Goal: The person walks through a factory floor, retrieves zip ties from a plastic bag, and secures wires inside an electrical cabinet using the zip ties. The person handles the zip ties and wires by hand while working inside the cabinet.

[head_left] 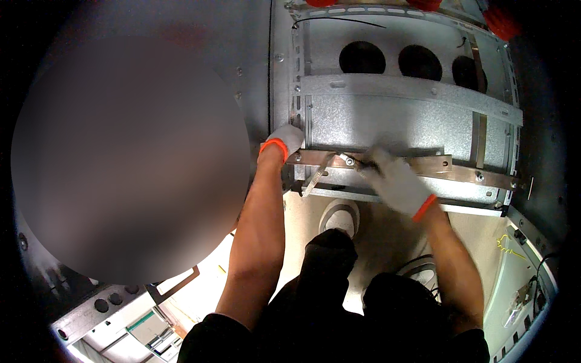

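Note:
A flat copper busbar [426, 163] runs across the front of a grey metal cabinet frame. My left hand [289, 138], in a pale glove with an orange cuff, rests against the frame's left upright beside the bar's left end; its fingers are hidden. At the middle of the bar, my right hand [393, 181], gloved alike, is bent in and smeared by motion. Something thin and dark at its fingertips reaches toward a bolt [349, 161]; its kind does not show. A braided metal strap [319, 174] slants down from the bar left of that bolt.
A perforated crossbar [411, 89] spans the frame behind the busbar, with round dark openings [362, 57] beyond. A vertical copper strip [479, 139] stands at right. Red-gloved fingers of another person [501, 24] show at the top. My shoes [340, 216] stand on the floor below.

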{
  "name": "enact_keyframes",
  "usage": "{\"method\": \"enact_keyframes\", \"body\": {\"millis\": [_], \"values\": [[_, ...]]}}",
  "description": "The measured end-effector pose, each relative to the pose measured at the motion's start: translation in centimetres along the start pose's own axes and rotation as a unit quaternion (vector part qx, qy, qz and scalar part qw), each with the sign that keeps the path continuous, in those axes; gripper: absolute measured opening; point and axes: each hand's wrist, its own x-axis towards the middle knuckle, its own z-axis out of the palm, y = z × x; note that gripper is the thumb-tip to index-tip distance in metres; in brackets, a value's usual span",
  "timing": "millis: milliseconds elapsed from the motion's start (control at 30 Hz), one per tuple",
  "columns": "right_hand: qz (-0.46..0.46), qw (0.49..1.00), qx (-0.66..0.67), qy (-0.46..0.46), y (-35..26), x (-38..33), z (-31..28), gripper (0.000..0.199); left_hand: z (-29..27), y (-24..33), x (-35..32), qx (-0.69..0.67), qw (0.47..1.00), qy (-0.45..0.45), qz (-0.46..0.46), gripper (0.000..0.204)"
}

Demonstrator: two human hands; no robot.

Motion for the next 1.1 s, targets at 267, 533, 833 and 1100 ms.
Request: {"method": "enact_keyframes", "body": {"millis": [267,533,833,1100], "values": [[0.053,0.935,0.349,-0.019,-5.4,0.5,12.7,0.038,1.6,-0.8,1.2,0.138,0.990,0.008,0.037,0.033],[0.044,0.972,0.200,0.114,-2.2,2.0,12.9,0.027,2.8,-1.3,1.2,-0.059,0.991,0.061,-0.105,0.038],[0.117,0.978,0.129,0.119,-0.1,0.7,11.8,0.025,1.1,4.2,-4.3,-0.204,0.928,0.217,-0.222,0.034],[0.058,0.977,0.135,0.153,-2.3,-0.5,9.7,0.031,1.1,4.8,-6.6,-0.206,0.918,0.271,-0.203,0.031]]}}
